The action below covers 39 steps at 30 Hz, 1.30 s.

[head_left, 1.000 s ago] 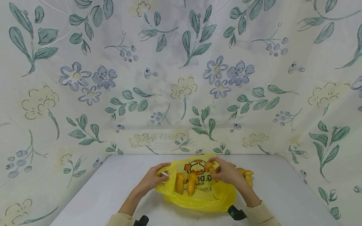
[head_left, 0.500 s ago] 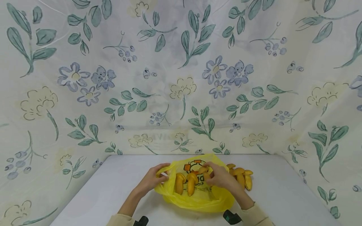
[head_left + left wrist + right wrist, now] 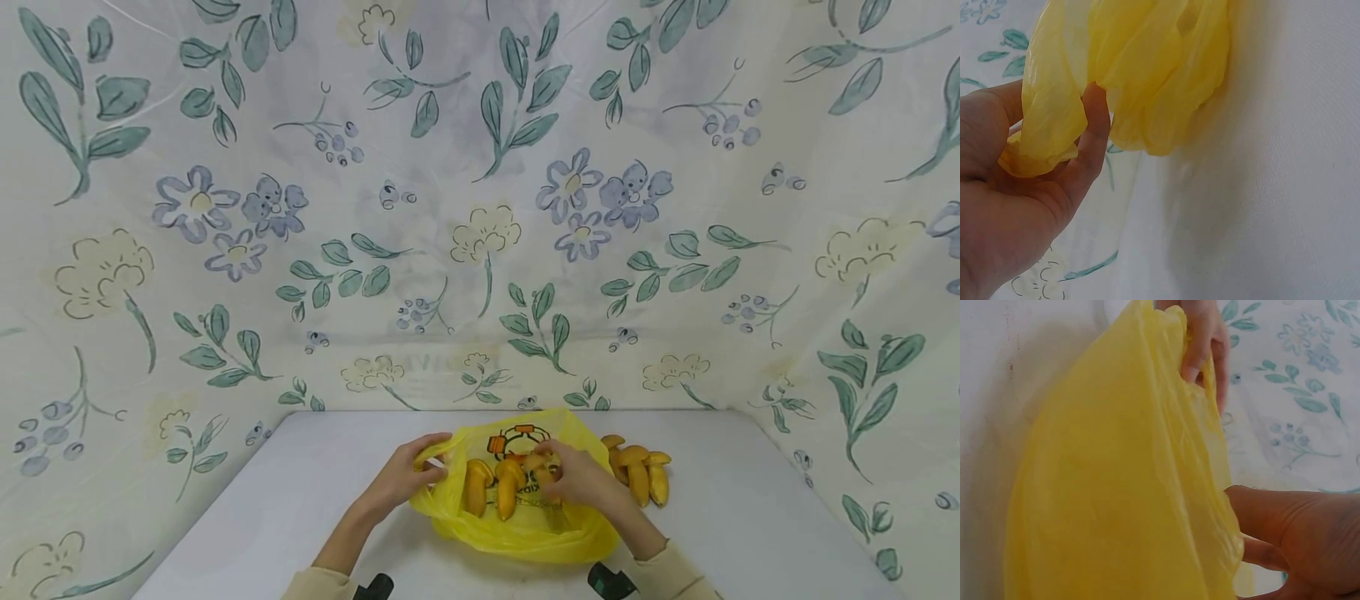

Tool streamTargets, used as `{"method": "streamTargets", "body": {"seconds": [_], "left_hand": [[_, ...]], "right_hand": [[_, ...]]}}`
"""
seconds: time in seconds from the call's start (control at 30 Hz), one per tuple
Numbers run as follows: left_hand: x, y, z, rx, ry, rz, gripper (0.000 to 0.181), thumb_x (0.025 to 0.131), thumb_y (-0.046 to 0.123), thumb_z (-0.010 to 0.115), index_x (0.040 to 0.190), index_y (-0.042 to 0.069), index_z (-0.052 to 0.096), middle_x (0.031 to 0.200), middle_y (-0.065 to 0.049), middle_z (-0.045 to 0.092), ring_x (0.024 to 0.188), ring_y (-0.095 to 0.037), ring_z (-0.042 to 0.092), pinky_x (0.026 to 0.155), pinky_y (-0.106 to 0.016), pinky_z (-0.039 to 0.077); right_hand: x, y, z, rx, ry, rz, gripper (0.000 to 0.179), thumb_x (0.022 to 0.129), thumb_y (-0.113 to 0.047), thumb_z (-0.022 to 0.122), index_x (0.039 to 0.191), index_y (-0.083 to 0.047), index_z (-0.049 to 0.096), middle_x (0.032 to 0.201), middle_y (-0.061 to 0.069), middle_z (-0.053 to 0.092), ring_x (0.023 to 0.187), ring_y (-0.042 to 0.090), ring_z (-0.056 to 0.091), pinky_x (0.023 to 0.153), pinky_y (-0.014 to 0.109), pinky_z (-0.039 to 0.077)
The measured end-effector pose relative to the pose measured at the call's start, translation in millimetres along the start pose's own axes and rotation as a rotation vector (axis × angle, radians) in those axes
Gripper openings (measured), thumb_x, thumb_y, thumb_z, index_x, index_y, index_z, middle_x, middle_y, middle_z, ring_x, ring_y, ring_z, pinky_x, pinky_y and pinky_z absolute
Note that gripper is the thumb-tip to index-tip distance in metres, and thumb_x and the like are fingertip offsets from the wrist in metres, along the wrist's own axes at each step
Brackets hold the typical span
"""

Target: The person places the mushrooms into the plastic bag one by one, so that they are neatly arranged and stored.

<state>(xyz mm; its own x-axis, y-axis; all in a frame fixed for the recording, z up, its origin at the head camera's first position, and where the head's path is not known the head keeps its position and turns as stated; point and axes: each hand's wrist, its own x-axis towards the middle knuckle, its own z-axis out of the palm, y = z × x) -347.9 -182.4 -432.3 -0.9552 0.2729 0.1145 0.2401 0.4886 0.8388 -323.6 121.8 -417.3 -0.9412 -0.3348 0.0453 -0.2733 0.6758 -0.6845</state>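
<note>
A yellow plastic bag (image 3: 525, 537) lies mouth-up on the table, a cartoon print showing inside. My left hand (image 3: 408, 475) grips its left handle; in the left wrist view the handle (image 3: 1054, 125) passes between the thumb and fingers of that hand (image 3: 1016, 194). Two yellow-brown mushrooms (image 3: 507, 490) lie side by side in the bag. Just right of them, my right hand (image 3: 581, 477) reaches into the mouth and holds a third mushroom (image 3: 534, 463) by its stem. In the right wrist view the bag's side (image 3: 1110, 487) hides that hand's fingertips.
Several more mushrooms (image 3: 637, 475) lie together on the white table (image 3: 750, 517), to the right of the bag. A floral cloth (image 3: 480, 317) hangs behind the table's back edge.
My right hand has moved left and slightly down inside the bag, bringing the third mushroom close beside the other two. My left hand keeps its hold on the handle.
</note>
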Motion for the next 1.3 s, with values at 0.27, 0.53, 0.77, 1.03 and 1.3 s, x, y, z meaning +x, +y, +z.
{"method": "streamTargets", "body": {"seconds": [0.27, 0.53, 0.77, 1.03, 1.3], "left_hand": [[-0.7, 1.5, -0.4, -0.012, -0.004, -0.026, 0.055, 0.088, 0.011, 0.067, 0.140, 0.012, 0.052, 0.118, -0.012, 0.062, 0.088, -0.017, 0.065, 0.074, -0.029, 0.058], [0.3, 0.9, -0.1, -0.014, -0.003, -0.020, 0.055, 0.087, 0.012, 0.068, 0.141, 0.012, 0.052, 0.119, -0.012, 0.062, 0.088, -0.017, 0.065, 0.075, -0.029, 0.058], [1.1, 2.1, -0.1, -0.019, -0.009, -0.020, 0.055, 0.088, 0.011, 0.067, 0.141, 0.012, 0.052, 0.120, -0.012, 0.062, 0.088, -0.018, 0.065, 0.075, -0.031, 0.059], [-0.6, 2.3, 0.4, -0.034, 0.002, -0.014, 0.056, 0.088, 0.010, 0.068, 0.142, 0.010, 0.050, 0.119, -0.012, 0.062, 0.088, -0.019, 0.065, 0.074, -0.033, 0.059], [-0.7, 2.6, -0.7, -0.018, -0.003, -0.025, 0.055, 0.088, 0.011, 0.068, 0.141, 0.012, 0.052, 0.118, -0.012, 0.061, 0.088, -0.017, 0.065, 0.074, -0.029, 0.058]], "right_hand": [[1.1, 4.0, 5.8, -0.018, -0.003, -0.018, 0.054, 0.079, -0.006, 0.074, 0.129, -0.008, 0.055, 0.093, 0.009, 0.064, 0.067, 0.016, 0.051, 0.056, 0.027, 0.043], [-0.9, 4.3, 8.1, -0.005, -0.034, -0.006, 0.055, 0.079, -0.005, 0.072, 0.132, -0.005, 0.054, 0.074, 0.003, 0.057, 0.060, 0.014, 0.050, 0.054, 0.026, 0.040], [-0.1, 6.9, 11.2, -0.015, -0.018, 0.010, 0.054, 0.080, -0.006, 0.072, 0.132, -0.004, 0.053, 0.080, 0.005, 0.060, 0.060, 0.014, 0.049, 0.057, 0.028, 0.041], [1.5, 9.6, 12.1, 0.007, -0.033, 0.016, 0.052, 0.082, -0.007, 0.071, 0.131, -0.003, 0.053, 0.086, 0.006, 0.062, 0.065, 0.015, 0.052, 0.060, 0.029, 0.043], [3.5, 9.7, 12.9, -0.002, -0.027, 0.039, 0.053, 0.083, -0.011, 0.071, 0.132, -0.004, 0.052, 0.080, 0.003, 0.060, 0.065, 0.014, 0.054, 0.059, 0.027, 0.046]]}}
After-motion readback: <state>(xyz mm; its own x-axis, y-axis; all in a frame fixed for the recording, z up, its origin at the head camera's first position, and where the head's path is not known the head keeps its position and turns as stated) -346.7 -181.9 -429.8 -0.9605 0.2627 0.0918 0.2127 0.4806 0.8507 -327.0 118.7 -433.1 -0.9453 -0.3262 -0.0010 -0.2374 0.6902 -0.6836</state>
